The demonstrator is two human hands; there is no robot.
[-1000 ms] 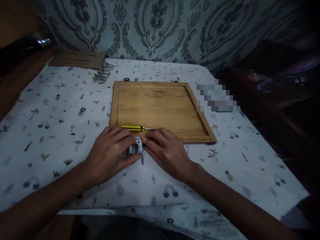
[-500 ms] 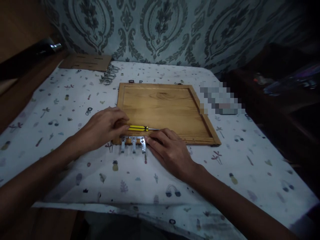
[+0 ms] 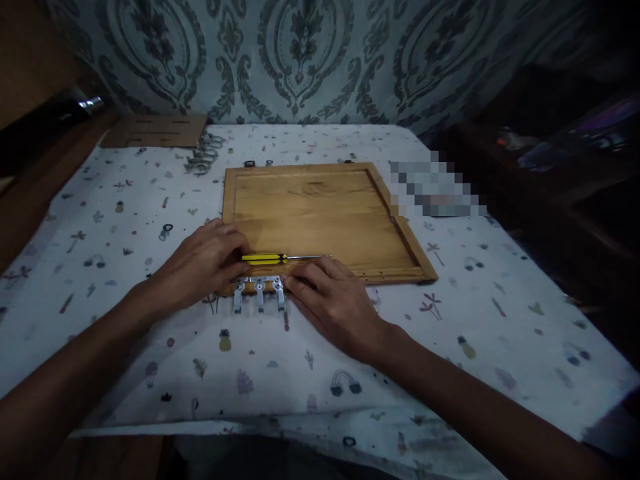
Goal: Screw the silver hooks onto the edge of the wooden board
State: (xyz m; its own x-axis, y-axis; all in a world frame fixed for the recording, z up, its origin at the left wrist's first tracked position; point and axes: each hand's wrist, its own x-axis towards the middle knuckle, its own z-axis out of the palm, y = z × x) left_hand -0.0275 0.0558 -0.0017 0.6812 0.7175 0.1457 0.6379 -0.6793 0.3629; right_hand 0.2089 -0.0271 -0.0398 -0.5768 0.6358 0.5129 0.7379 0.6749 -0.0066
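Hands meet at centre frame, over the near edge of a square honey-coloured wooden panel with a raised rim (image 3: 320,213). The panel lies flat on a pale tablecloth printed with small motifs (image 3: 450,320). A slim yellow-handled screwdriver (image 3: 265,258) rests on the panel's lower left part, its shaft pointing toward frame right. Just below it, a silver metal bar with three hooks (image 3: 259,291) sits along the panel's near rim, the hooks hanging down onto the cloth. The left hand (image 3: 200,263) is curled, fingertips touching the handle end of the screwdriver; an actual grip cannot be made out. The right hand (image 3: 335,307) lies spread flat, palm down, grasping nothing, fingertips at the right end of the hook bar. In the upper left of the frame are a loose cluster of metal hooks (image 3: 203,153) and a flat brown cardboard sheet (image 3: 155,130). Grey damask wallpaper (image 3: 310,60) runs across the top.
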